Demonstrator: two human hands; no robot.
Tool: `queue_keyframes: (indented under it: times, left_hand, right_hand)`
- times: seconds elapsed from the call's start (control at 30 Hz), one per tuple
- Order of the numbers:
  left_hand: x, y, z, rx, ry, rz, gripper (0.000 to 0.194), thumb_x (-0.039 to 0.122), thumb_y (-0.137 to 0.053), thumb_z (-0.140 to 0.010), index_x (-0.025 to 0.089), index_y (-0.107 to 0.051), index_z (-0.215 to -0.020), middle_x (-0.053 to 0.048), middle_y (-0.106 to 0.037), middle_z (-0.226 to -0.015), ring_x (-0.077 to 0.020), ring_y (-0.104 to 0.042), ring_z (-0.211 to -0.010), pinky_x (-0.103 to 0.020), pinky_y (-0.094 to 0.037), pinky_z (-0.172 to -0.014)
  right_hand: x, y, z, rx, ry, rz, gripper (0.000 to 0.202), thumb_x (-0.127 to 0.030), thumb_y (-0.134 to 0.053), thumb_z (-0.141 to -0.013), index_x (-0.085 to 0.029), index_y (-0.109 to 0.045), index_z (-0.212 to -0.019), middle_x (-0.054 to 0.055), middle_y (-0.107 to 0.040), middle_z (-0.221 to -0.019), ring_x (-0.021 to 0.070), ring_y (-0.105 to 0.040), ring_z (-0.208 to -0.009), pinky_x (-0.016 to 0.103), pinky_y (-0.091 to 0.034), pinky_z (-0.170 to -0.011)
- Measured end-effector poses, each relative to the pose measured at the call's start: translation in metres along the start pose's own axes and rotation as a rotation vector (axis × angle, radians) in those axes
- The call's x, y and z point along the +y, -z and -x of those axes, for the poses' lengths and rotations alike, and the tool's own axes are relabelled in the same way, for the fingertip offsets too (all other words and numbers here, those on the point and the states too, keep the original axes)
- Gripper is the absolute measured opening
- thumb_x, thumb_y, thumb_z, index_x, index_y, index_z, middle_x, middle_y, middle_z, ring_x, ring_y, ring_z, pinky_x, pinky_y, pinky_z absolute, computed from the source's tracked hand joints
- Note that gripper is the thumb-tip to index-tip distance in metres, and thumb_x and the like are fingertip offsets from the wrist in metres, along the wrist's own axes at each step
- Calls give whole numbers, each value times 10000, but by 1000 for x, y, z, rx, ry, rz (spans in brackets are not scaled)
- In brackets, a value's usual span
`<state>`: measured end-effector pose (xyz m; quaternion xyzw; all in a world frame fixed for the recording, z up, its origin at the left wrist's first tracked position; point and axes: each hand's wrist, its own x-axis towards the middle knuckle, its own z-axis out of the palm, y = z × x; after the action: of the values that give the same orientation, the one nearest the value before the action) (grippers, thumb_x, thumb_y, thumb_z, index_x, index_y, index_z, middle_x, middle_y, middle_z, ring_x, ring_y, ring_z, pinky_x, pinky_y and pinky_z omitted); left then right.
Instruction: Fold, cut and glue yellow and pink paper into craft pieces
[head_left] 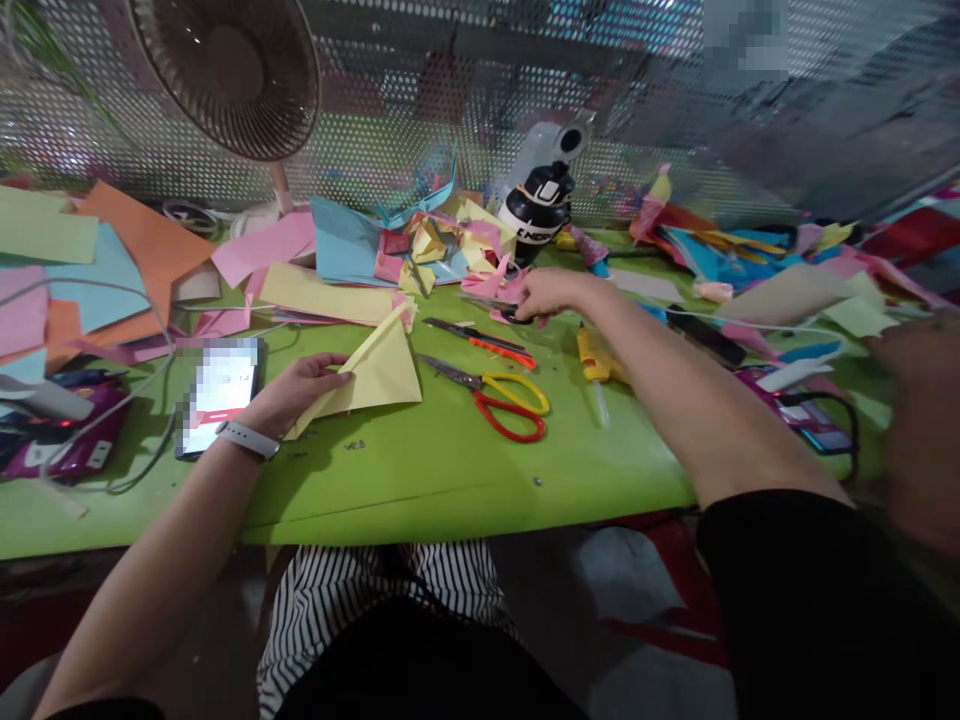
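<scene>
My left hand (304, 390) pinches a folded sheet of yellow paper (382, 370), tilted up off the green table (420, 490). Farther off, my right hand (551, 293) has its fingers closed round the dark handle of small scissors (516, 315), beside pink paper scraps (495, 280). Part of these scissors is hidden by the fingers. Between my hands lie larger scissors (480, 385) with one yellow and one red handle. Just behind them rests a black tool with red-orange edging (484, 342). A yellow glue gun (596, 360) lies under my right forearm.
A phone (219, 395) with a lit screen lies by my left wrist. Coloured paper (352, 240), a black bottle (536, 215) and a fan (229, 75) stand along the back. Cables cross a purple box (75, 430) at left. Someone's blurred arm (919, 430) is at right.
</scene>
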<state>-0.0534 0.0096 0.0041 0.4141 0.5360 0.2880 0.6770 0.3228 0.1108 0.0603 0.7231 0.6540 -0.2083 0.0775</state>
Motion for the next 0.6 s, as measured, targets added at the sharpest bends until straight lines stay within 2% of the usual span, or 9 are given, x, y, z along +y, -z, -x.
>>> queue_keyframes:
  times: [0.1,0.17,0.23,0.33,0.37,0.43,0.5,0.6]
  left_hand:
    - [-3,4,-3,-18,-17,-7,370,254,-785,-772,229,-696,-1131,-43,-740,-797,-156,-671,-583,-271,-558,-532]
    - [-3,6,-4,-20,-25,-5,371,263,-789,-768,228,-697,-1126,-46,-742,-804,-159,-672,-583,-276,-559,-532]
    - [-2,6,-4,-1,-32,2,353,253,-781,-773,220,-697,-1114,-44,-742,-801,-154,-664,-568,-274,-556,-526]
    - [3,5,0,47,-40,0,308,222,-756,-789,200,-694,-1090,-32,-734,-769,-139,-645,-541,-258,-545,-513]
    - [5,5,1,58,-46,0,304,218,-749,-793,195,-692,-1091,-30,-734,-769,-137,-644,-540,-254,-543,-514]
    - [8,5,4,75,-54,10,317,218,-743,-795,189,-689,-1106,-28,-737,-774,-139,-648,-545,-254,-543,-516]
    - [11,5,7,82,-61,33,348,217,-738,-794,189,-683,-1136,-28,-739,-778,-147,-660,-566,-262,-551,-533]
    - [14,7,8,81,-74,58,365,208,-726,-800,189,-680,-1162,-30,-734,-762,-153,-673,-598,-267,-560,-560]
  right_hand:
    - [13,-2,21,-103,-44,-187,142,-165,-691,-790,-168,-594,-686,17,-618,-562,186,-665,-625,372,-557,-690]
    - [23,-13,39,-82,-55,-280,119,-145,-653,-824,-165,-572,-739,35,-647,-608,172,-654,-605,368,-562,-674]
    - [31,-33,60,-19,-40,-369,97,-183,-648,-836,-181,-552,-846,55,-691,-737,183,-669,-649,382,-577,-688]
    - [37,-74,94,139,57,-498,302,-297,-716,-780,-214,-533,-1004,75,-704,-1025,214,-695,-903,396,-568,-841]
    - [37,-89,103,255,126,-553,384,-323,-750,-733,-219,-536,-1033,79,-699,-1053,239,-687,-963,422,-553,-883]
    - [36,-114,118,346,273,-539,440,-334,-754,-701,-235,-551,-1079,82,-686,-1136,274,-646,-1104,475,-487,-991]
    - [33,-131,125,366,350,-453,367,-310,-701,-726,-251,-578,-1067,78,-678,-1167,288,-638,-1116,502,-461,-1009]
    - [31,-141,115,394,396,-356,277,-284,-623,-779,-266,-599,-1054,76,-673,-1178,293,-636,-1104,513,-462,-989]
